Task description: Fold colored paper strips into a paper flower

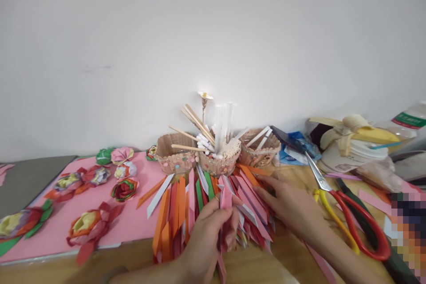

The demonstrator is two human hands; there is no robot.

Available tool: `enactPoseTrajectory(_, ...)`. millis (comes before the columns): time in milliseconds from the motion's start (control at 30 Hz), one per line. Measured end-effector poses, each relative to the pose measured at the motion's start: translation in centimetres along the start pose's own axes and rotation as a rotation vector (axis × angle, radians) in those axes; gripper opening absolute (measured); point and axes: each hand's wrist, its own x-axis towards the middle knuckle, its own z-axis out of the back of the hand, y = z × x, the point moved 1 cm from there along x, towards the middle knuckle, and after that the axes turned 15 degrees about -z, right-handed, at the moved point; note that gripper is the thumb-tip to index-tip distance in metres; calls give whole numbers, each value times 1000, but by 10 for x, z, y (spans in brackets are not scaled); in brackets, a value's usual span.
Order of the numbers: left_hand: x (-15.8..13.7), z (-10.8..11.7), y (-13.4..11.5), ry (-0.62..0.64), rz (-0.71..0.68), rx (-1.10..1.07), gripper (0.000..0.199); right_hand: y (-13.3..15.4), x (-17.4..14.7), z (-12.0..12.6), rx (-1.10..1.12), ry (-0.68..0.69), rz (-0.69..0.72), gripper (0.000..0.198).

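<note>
My left hand (208,230) is closed around a folded pink paper strip (226,197), which sticks up past the fingertips; its lower end hangs below the hand. My right hand (282,195) lies over the right side of a fanned pile of folded paper strips (173,213). Its fingers are stretched out beside an orange strip (248,175) and touch the pile. Nothing shows gripped in that hand, though some fingertips are partly hidden. The pile holds orange, red, pink, green and pale strips.
Decorated baskets (176,155) with sticks and white rods stand against the wall. Folded paper flowers (88,226) lie on pink paper (140,226) at left. Red-handled scissors (353,213), a banana peel (359,131) and a bottle (411,120) are at right.
</note>
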Motion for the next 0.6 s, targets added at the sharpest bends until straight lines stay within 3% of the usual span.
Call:
enactPoseTrajectory(333, 1, 2, -3, -30, 30, -76, 14, 8, -9, 2, 60, -102, 32, 19)
enactPoseTrajectory(600, 1, 0, -3, -46, -84, -142, 21, 14, -18, -1, 128, -289, 153, 24)
